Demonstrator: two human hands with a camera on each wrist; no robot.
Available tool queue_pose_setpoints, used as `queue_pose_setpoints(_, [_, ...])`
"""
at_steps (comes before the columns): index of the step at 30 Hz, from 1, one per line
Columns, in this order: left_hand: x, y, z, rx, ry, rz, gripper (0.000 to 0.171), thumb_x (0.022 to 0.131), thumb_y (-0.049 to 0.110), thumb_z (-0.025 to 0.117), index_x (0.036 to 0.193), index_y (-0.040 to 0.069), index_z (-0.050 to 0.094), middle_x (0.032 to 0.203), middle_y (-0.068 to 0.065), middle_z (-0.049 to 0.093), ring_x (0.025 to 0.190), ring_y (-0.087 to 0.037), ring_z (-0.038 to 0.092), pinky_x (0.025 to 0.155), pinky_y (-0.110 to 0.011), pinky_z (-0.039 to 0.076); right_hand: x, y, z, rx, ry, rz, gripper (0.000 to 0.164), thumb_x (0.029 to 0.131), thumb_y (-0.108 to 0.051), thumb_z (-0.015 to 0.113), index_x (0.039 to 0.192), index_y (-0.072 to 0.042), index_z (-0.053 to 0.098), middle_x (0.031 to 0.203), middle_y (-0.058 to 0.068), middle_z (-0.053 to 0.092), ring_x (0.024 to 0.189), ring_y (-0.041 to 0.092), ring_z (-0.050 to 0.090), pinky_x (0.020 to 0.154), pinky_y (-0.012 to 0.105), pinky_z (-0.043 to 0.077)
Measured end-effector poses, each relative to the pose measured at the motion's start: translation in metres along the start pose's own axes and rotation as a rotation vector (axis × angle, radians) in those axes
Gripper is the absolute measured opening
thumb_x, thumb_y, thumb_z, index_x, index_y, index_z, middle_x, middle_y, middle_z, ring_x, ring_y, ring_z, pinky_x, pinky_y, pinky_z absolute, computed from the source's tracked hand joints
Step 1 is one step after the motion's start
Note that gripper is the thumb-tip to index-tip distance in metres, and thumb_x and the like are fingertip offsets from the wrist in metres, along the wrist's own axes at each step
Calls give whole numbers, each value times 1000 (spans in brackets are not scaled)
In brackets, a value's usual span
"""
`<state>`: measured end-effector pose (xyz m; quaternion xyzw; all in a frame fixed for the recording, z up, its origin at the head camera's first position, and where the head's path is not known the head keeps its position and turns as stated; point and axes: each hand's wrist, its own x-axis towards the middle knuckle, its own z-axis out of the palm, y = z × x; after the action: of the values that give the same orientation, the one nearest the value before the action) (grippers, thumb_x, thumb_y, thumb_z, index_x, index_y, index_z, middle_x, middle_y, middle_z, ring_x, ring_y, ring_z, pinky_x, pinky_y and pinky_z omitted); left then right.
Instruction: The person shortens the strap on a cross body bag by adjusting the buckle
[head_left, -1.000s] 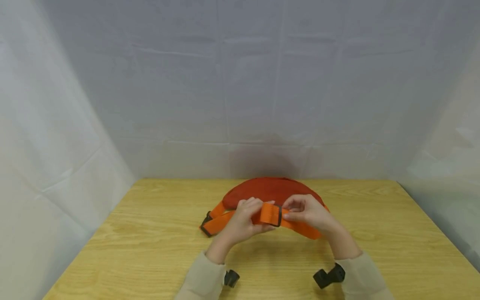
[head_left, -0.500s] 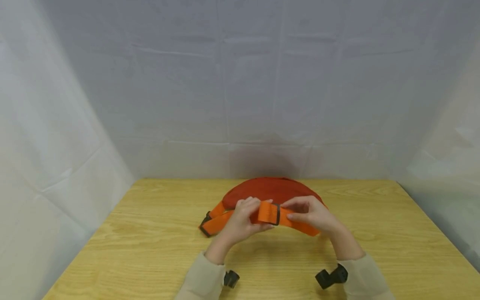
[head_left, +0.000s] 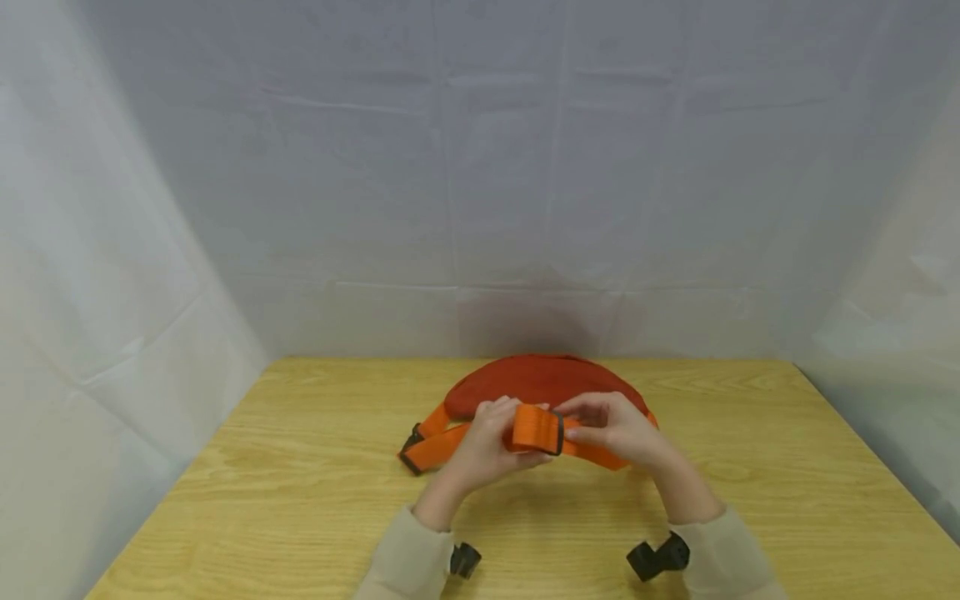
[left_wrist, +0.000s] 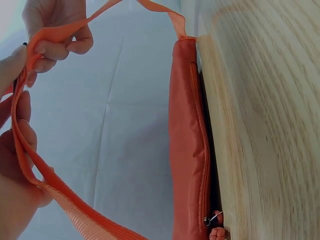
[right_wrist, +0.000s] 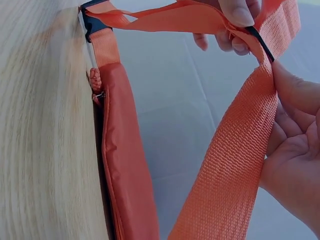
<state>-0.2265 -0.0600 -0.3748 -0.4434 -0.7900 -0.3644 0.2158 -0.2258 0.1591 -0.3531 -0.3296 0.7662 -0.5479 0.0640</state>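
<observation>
A red waist bag (head_left: 536, 383) lies at the back of the wooden table, its zipper (left_wrist: 206, 220) showing in the left wrist view. Its orange strap (right_wrist: 225, 145) is raised in front of it and passes through a black slide adjuster (head_left: 559, 434), with a loop standing up on the adjuster's left. My left hand (head_left: 487, 442) grips the strap beside that loop, fingers behind and thumb below. On the other side my right hand (head_left: 618, 429) pinches the strap right at the adjuster between thumb and fingers. A black buckle (head_left: 411, 450) joins the strap at the bag's left.
The wooden table (head_left: 300, 500) reaches back to a white sheet (head_left: 480, 208) hung behind it, with more sheeting on both sides. Black wrist camera mounts (head_left: 658, 557) stick out below the beige sleeves (head_left: 723, 554).
The strap loop left of the adjuster looks wider now. My right hand first shifted slightly along the strap, then came back close to the adjuster; the left hand has barely moved.
</observation>
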Motion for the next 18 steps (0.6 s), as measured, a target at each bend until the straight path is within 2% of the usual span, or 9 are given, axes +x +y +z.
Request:
queue_pose_setpoints(4, [0,1,0,5,6,-8,54,65,24,78,113,9,58,96,4,61,84,-10,51,74,-32,32,-1,-1,4,-38,33,37,32,83,-13,61,110,4,57,98,15,61,84,20,60,70,31,49])
queue_pose_setpoints(7, [0,2,0,24,10,-23,51,65,24,78,110,10,58,93,5,61,82,-9,51,74,-32,32,-4,-3,9,-113,69,31,36,82,-17,63,112,2,57,102,13,61,87,20,59,70,29,48])
queue_pose_setpoints(14, [2,3,-2,37,26,-48,48,63,25,80,104,11,60,93,5,62,84,-9,53,73,-31,33,-7,-4,19,-448,193,-171,48,71,-18,73,112,2,59,106,10,61,97,22,56,77,33,46])
queue_pose_setpoints(18, [2,4,-2,31,26,-57,46,62,27,79,101,13,60,93,5,62,84,-9,53,73,-31,32,-7,-3,22,-509,223,-214,51,67,-14,76,111,3,59,104,10,61,94,21,57,75,34,46])
